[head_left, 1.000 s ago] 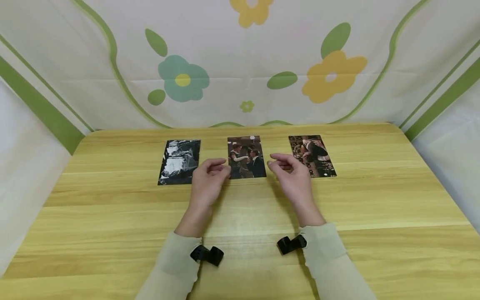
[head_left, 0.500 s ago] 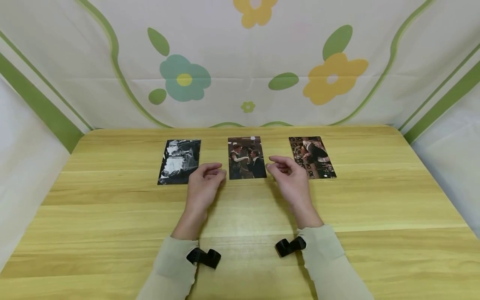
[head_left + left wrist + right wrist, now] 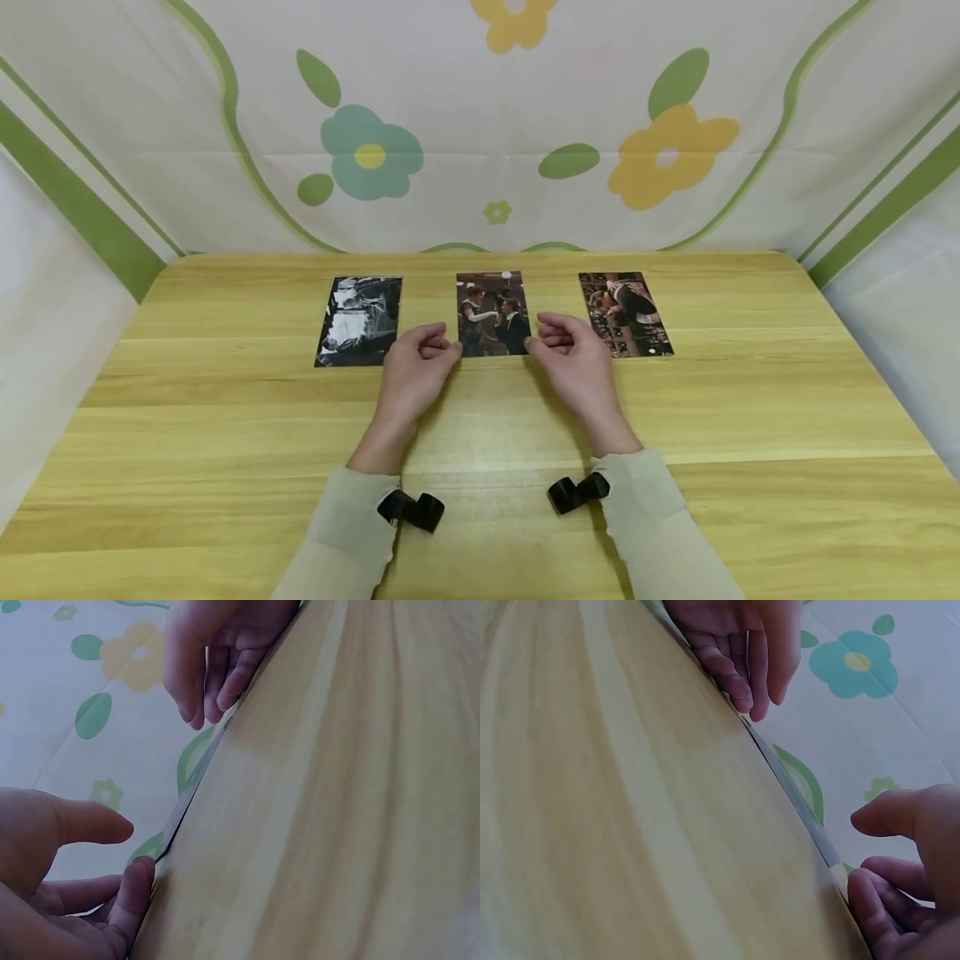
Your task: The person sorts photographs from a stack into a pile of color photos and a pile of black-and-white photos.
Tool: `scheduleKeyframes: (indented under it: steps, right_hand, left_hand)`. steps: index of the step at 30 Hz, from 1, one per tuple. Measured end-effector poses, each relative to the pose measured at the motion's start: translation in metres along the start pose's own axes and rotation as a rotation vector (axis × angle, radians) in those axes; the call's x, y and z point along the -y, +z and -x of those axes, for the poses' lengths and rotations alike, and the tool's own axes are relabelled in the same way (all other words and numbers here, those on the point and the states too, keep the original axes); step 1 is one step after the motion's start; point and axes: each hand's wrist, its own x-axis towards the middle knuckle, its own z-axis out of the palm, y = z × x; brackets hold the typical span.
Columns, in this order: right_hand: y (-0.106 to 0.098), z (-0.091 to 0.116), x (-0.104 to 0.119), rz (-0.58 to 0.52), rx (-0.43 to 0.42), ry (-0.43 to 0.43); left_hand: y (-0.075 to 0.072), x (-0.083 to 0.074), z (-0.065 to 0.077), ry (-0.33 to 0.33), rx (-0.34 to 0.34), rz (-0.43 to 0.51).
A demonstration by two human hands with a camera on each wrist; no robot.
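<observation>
A colour photo card (image 3: 492,313) of two people lies flat in the middle of a row of three on the table. Beside its lower left corner is my left hand (image 3: 415,372), fingers loosely bent, thumb apart from them. My right hand (image 3: 579,367) mirrors this at the lower right corner. Both wrist views show the card as a thin edge between the hands, with the left hand's fingers (image 3: 133,889) and the right hand's fingers (image 3: 870,896) down near it. Whether fingertips touch the card I cannot tell. Neither hand grips anything.
A black-and-white photo card (image 3: 362,321) lies to the left, close to the left hand. On the right lies another colour photo card (image 3: 627,313), turned sideways, just behind the right hand. A flowered cloth (image 3: 480,108) hangs along the back edge of the wooden table (image 3: 750,375).
Over the last second my left hand drew slightly away from the middle photo card, then came back toward its corner. My right hand shifted slightly left toward the card. All three cards stay in place.
</observation>
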Motion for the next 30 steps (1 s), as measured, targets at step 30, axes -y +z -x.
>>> scheduleKeyframes:
  steps: [30]
  right_hand:
    - [0.0057,0.0037,0.0047,0.266,0.09,-0.038]
  left_hand:
    - [0.0074,-0.0044,0.0035,0.095,0.105,-0.201]
